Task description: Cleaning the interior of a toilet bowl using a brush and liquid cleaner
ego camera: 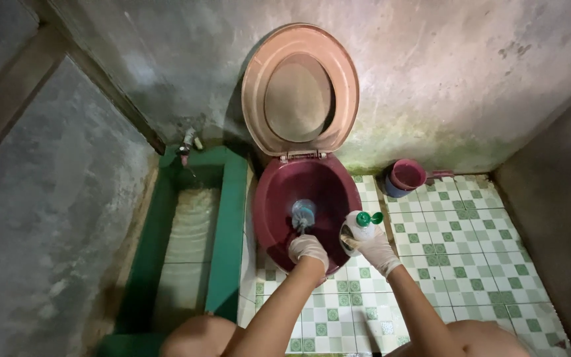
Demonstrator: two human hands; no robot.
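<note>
A dark red toilet bowl (273, 198) stands against the wall with its pink seat and lid (300, 89) raised. My left hand (308, 250), in a white glove, grips the handle of a toilet brush (303, 213) whose pale bristle head sits inside the bowl. My right hand (378, 250), also gloved, holds a white bottle with a green flip cap (361, 228) over the bowl's right rim, the cap flipped open.
A green-tiled water trough (227, 218) with a tap (187, 142) lies left of the toilet. A pink and blue scoop (405, 177) sits on the green-patterned tile floor (457, 251) by the back wall. Concrete walls close in on both sides. My knees show at the bottom.
</note>
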